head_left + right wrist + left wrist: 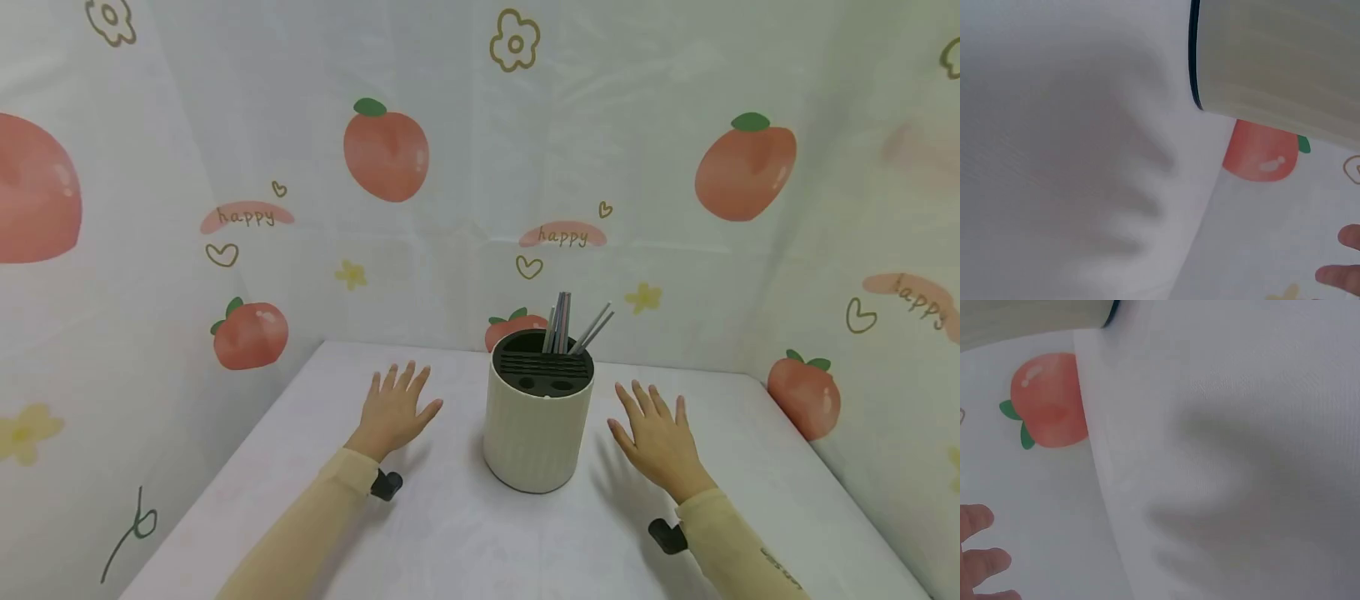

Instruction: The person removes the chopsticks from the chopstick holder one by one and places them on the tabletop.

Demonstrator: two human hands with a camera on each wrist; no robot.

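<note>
A cream utensil holder (pixel 534 433) with a dark slotted top (pixel 543 367) stands upright on the white table. Several thin metal sticks, like chopsticks (pixel 561 325), lean out of its rear opening. To its left, my left hand (pixel 392 412) hovers over the table with fingers spread and nothing in it. My right hand (pixel 660 442) is spread the same way on the other side, apart from the holder and also holding nothing. Fingertips (pixel 988 562) of the left hand show at the edge of the left wrist view. The holder's lower wall (pixel 1272 62) fills the upper right of the right wrist view.
White cloth (pixel 465 150) printed with peaches, flowers and hearts hangs behind and at both sides of the table (pixel 450 542). Both forearms wear cream sleeves (pixel 315 517), with a small black device (pixel 386 484) at each wrist.
</note>
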